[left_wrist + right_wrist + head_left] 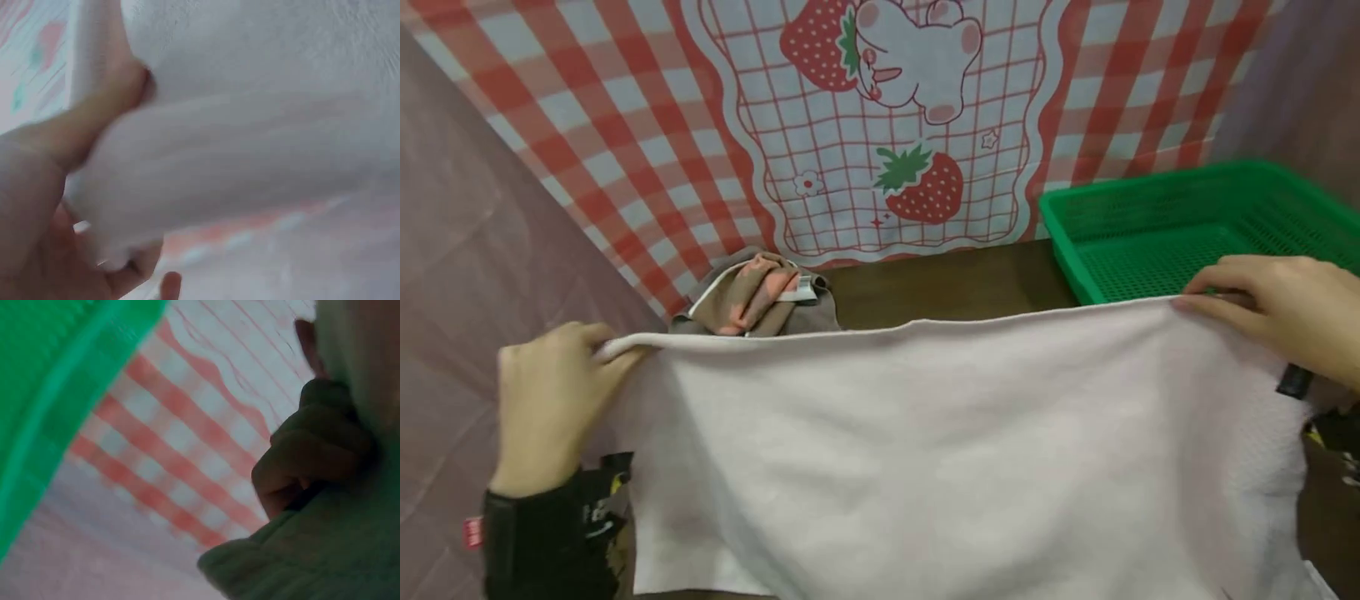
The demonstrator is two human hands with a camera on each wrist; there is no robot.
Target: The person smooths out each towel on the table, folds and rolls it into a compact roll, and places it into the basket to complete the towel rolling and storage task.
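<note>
While hands pinch corners, white towel stretched flat.

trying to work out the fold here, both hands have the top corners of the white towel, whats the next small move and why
Probably bring the two held corners together. The left hand and right hand each pinch a top corner of the white towel, which hangs spread flat between them. Folding it in half looks like the natural step before it could go in the green basket.

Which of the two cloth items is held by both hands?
The large white towel, stretched between the left hand and the right hand. The crumpled brown-and-pink cloth lies untouched behind it.
</note>
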